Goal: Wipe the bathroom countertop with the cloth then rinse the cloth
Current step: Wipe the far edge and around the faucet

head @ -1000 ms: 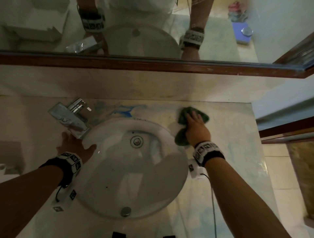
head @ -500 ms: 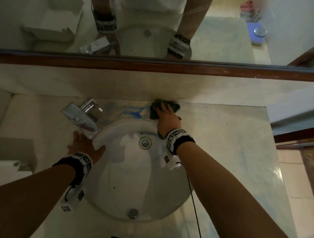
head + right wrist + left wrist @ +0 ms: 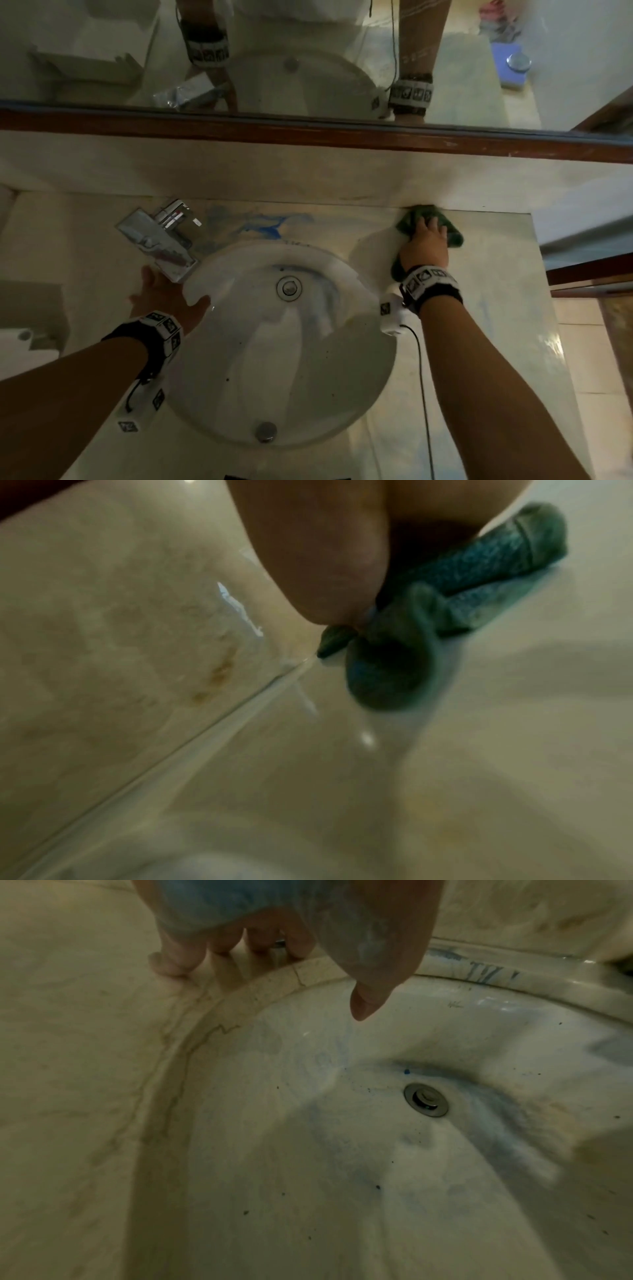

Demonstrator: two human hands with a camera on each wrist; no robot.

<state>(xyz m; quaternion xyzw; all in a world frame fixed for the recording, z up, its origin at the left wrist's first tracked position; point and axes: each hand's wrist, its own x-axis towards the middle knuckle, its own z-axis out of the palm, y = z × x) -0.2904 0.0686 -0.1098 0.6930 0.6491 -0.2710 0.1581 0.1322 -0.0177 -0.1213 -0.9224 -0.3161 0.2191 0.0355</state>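
Observation:
A bunched green cloth (image 3: 454, 236) lies on the pale marble countertop (image 3: 500, 308), at the back right against the backsplash. My right hand (image 3: 426, 240) holds it down there, fingers over it and pointing at the wall. In the right wrist view my thumb (image 3: 325, 561) presses into the cloth's (image 3: 479, 569) folded side. My left hand (image 3: 168, 294) rests flat on the counter beside the white basin's (image 3: 274, 370) left rim, holding nothing. In the left wrist view its fingers (image 3: 178, 958) touch the counter and its thumb (image 3: 369, 999) hangs over the basin (image 3: 342, 1150).
A chrome faucet (image 3: 161, 240) stands at the basin's back left, just beyond my left hand. Blue smears (image 3: 263, 226) mark the counter behind the basin. A wood-framed mirror (image 3: 308, 132) runs above the backsplash. The counter ends at the right, with floor tiles (image 3: 589, 342) beyond.
My right hand swept the cloth left along the back wall to behind the basin, then back right to the far corner. My left hand stayed by the basin's rim.

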